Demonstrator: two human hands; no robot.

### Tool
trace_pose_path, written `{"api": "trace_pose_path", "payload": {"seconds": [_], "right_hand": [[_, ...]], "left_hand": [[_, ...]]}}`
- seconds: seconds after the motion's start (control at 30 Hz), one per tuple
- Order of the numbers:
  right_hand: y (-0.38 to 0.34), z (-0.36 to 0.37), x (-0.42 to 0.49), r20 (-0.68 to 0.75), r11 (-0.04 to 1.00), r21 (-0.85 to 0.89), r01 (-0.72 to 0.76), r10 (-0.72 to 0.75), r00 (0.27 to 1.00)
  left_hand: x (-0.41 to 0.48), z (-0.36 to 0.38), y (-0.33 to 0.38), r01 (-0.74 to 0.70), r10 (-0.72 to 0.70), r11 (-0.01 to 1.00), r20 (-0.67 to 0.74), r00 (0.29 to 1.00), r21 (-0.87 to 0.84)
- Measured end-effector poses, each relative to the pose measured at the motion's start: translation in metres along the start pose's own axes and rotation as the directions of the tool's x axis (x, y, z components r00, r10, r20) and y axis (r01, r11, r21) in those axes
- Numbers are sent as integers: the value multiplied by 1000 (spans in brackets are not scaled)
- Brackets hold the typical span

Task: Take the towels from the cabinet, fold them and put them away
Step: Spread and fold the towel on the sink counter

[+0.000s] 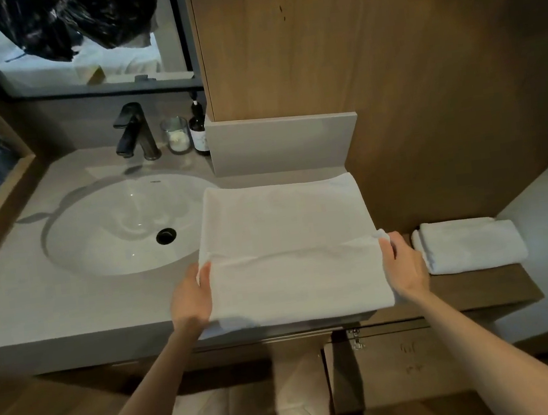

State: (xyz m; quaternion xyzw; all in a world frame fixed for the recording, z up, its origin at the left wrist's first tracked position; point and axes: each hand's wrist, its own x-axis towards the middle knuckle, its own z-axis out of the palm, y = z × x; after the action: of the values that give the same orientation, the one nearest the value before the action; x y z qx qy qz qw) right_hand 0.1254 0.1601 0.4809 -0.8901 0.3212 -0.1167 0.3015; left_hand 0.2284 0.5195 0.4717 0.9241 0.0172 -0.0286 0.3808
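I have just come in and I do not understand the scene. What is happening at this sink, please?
A person is folding a white towel on the grey counter, just right of the round sink. The left hand and the right hand each grip one side of the towel at a fold line, with its near part already doubled over. A smaller towel, already folded, lies on the wooden ledge to the right. A black tap, a glass and a dark bottle stand behind the sink.

A white towel (287, 240) lies spread flat at center frame, its near edge doubled over in my grip; a folded towel (470, 245) sits at right.
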Motion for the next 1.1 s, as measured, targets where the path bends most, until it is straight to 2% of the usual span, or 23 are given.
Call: {"api": "trace_pose_path", "payload": {"seconds": [0.13,0.23,0.3,0.43,0.53,0.6,0.73,0.9,1.03,1.1], "right_hand": [[15,8,2,24,987,-144,68,-66,998],[16,12,2,18,979,-180,100,-98,995],[17,14,2,6,981,-181,72,-72,997],[21,15,-4,-32,997,-30,-65,64,997],[22,14,-10,-14,986,88,-143,144,989],[21,14,-12,-10,981,98,-170,171,985],[19,12,-14,-27,990,48,-129,131,991],[19,13,-10,-34,990,-70,-122,120,992],[15,15,-10,-85,969,-173,-176,163,983],[7,12,-12,-156,965,-223,-140,107,982]], "left_hand": [[-1,2,-8,-44,44,999,-11,999,16],[0,4,-10,-80,90,983,-55,994,163],[0,5,-13,-121,136,977,-73,988,178],[-4,5,-15,89,-95,991,-57,994,-101],[-11,3,-9,165,-169,979,-24,985,-122],[-16,6,-5,173,-177,981,-41,983,-82],[-16,8,2,127,-124,992,-126,984,9],[-10,8,0,18,-7,995,-112,994,102],[-12,8,2,29,-5,953,-78,997,302],[-12,9,6,53,-22,958,-112,993,282]]}}
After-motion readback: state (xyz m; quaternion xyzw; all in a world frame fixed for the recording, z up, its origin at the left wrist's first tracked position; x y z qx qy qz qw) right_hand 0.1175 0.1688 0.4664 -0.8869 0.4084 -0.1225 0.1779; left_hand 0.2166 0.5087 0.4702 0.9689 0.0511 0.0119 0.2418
